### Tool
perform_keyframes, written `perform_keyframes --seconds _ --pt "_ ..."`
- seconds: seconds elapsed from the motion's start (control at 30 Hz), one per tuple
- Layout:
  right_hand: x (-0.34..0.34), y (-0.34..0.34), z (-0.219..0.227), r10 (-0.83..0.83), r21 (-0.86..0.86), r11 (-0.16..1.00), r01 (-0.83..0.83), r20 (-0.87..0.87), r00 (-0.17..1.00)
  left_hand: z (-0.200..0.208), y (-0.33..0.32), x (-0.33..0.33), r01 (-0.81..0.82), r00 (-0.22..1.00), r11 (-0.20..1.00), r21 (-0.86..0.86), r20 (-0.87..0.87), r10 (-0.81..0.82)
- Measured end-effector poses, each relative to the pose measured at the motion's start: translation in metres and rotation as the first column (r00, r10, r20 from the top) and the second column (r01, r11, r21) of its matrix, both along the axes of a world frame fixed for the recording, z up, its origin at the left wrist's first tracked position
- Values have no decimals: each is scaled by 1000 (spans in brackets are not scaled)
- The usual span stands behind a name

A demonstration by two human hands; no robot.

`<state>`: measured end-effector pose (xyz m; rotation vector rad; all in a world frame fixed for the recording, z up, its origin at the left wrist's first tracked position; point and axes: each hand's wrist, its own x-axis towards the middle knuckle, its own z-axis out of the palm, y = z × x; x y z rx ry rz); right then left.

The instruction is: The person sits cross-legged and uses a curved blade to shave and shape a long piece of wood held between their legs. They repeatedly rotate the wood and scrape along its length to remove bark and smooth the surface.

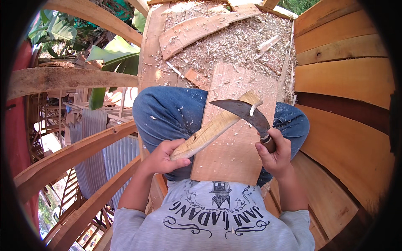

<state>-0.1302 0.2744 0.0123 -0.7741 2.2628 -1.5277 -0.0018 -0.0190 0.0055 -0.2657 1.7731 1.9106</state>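
Note:
My left hand [169, 156] is closed round the near end of a pale wooden stick [206, 133], which slants up and to the right. Its far end rests over a flat wooden board [228, 161] lying across my lap. In my right hand [275, 153] is the short brown handle of a sickle [247, 112] with a dark curved blade. The blade crosses over the stick near its far end, its tip pointing left. A curled pale shaving [253, 109] hangs at the blade. Whether the edge bites into the wood, I cannot tell.
Wood shavings [251, 46] cover the floor ahead of my crossed legs. A long curved plank [201, 31] and a small offcut [197, 78] lie among them. A plank wall [343, 79] rises on the right; open wooden rails [75, 154] run along the left, with corrugated sheets beyond.

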Motion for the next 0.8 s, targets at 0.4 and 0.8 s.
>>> perform_keyframes --seconds 0.4,0.8 --pt "-1 -11 15 125 42 990 -134 168 978 -1 2 -5 -62 994 997 54 96 56" --pt "-6 -16 17 399 -61 915 -399 286 871 -10 0 -7 43 973 992 -120 -218 -69"
